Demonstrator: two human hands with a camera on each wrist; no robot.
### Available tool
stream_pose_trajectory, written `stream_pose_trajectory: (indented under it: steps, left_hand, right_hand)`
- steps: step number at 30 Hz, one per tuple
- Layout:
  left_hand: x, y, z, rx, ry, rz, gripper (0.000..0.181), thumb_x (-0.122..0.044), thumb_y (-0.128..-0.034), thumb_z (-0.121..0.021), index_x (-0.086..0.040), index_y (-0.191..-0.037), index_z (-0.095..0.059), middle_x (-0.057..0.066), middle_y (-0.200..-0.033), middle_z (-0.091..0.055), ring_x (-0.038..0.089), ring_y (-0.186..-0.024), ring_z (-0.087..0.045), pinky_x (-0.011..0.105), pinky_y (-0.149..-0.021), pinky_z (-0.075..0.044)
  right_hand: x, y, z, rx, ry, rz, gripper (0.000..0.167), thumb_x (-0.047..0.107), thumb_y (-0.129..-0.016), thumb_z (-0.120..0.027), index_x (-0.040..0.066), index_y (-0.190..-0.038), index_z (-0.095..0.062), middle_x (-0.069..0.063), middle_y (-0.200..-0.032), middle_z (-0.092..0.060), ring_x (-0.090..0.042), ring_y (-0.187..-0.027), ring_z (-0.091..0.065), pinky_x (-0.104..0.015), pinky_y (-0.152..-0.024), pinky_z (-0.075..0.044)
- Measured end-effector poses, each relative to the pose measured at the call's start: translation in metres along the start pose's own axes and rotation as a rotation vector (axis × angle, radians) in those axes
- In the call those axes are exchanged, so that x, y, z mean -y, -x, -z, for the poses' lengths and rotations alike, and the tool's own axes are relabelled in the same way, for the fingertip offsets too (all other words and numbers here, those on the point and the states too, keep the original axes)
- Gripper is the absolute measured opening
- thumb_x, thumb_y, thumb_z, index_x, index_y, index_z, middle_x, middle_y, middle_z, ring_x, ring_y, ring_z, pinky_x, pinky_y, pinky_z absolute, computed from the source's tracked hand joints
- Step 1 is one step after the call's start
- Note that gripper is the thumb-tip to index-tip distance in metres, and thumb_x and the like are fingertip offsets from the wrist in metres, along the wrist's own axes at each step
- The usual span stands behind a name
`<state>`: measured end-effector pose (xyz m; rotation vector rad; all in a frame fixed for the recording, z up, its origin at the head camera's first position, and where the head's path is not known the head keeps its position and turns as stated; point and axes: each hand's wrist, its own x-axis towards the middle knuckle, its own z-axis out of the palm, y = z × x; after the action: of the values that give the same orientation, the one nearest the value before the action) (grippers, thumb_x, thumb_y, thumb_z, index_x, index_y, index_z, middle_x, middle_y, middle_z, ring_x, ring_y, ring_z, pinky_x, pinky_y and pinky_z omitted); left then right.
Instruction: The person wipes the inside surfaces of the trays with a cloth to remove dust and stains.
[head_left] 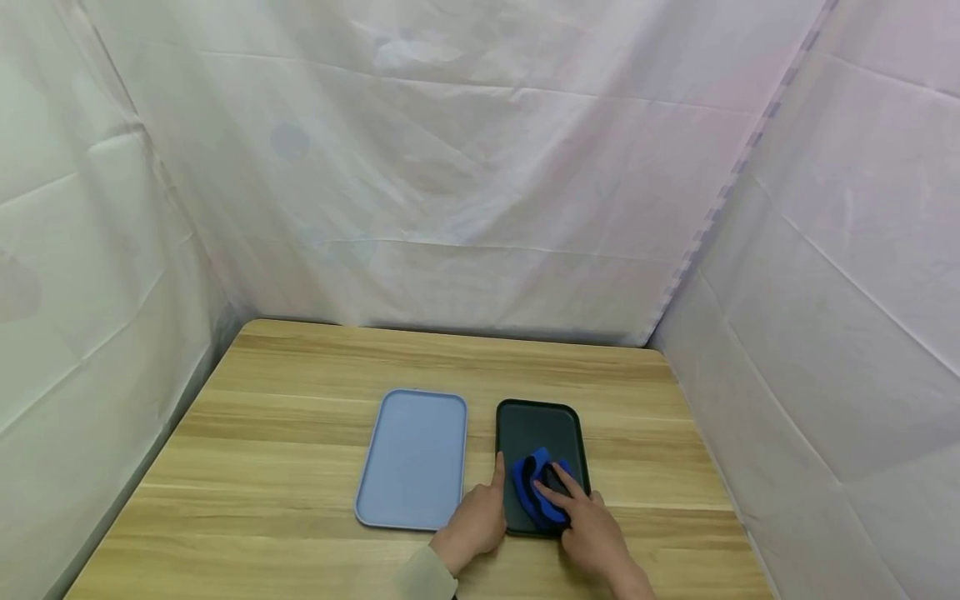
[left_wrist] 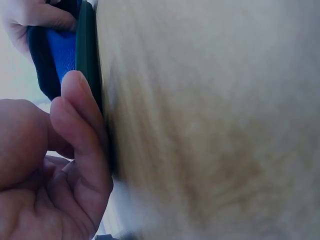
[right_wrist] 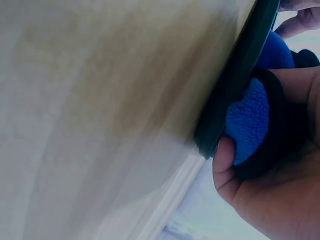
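Note:
On the table lies a small dark green tray (head_left: 534, 425) with a raised rim. My left hand (head_left: 476, 518) holds its near left corner, the index finger straight along the left rim and the other fingers (left_wrist: 82, 130) bent against the edge. A blue fleecy cloth (head_left: 531, 492) with black parts is bunched on the tray's near half. Over it, my right hand (head_left: 596, 533) grips the cloth, two fingers spread on top and pressing down. In the right wrist view a bent finger (right_wrist: 226, 167) lies against the cloth (right_wrist: 250, 120) by the tray's rim (right_wrist: 235, 80).
A light blue tray (head_left: 414, 458) lies left of the green one, its near right corner close to my left hand. Both trays sit on a wood-grain table (head_left: 285, 433). White sheets (head_left: 480, 167) hang behind the table and along both sides.

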<state>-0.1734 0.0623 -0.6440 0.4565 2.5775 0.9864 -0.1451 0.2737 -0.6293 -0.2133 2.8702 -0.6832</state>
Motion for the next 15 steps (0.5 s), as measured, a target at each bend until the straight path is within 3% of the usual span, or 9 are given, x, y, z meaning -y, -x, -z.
stream_pose_trajectory:
  steps: [4, 10, 15]
  left_hand:
    - [-0.0021, 0.0007, 0.0025, -0.002, -0.002, 0.029, 0.098, 0.002, -0.0915, -0.067, 0.002, -0.165, -0.003, -0.004, -0.052, -0.054, 0.011, -0.038, -0.051, 0.026, -0.044, -0.043]
    - [-0.0031, -0.0003, 0.0013, -0.018, -0.012, 0.052, 0.095, 0.000, -0.0911, -0.067, 0.008, -0.163, -0.006, -0.002, -0.053, -0.055, 0.012, -0.041, -0.051, 0.027, -0.044, -0.043]
    - [-0.0029, -0.0009, 0.0001, -0.009, -0.008, 0.053, 0.092, 0.000, -0.0925, -0.066, 0.008, -0.163, -0.007, -0.001, -0.053, -0.055, 0.013, -0.040, -0.051, 0.028, -0.042, -0.042]
  right_hand:
    - [0.0009, -0.0024, -0.0025, -0.023, 0.005, -0.039, 0.091, -0.013, -0.074, -0.062, 0.039, -0.148, -0.057, -0.007, -0.169, -0.034, -0.047, -0.147, -0.043, -0.078, -0.109, -0.032]
    - [0.0044, -0.0039, -0.0019, -0.019, 0.025, -0.120, 0.090, -0.009, -0.076, -0.062, 0.039, -0.151, -0.054, -0.010, -0.170, -0.031, -0.058, -0.141, -0.042, -0.077, -0.100, -0.042]
    - [0.0075, -0.0042, -0.0021, -0.035, 0.029, -0.137, 0.087, -0.009, -0.078, -0.062, 0.035, -0.153, -0.052, -0.015, -0.170, -0.030, -0.061, -0.138, -0.044, -0.076, -0.097, -0.045]
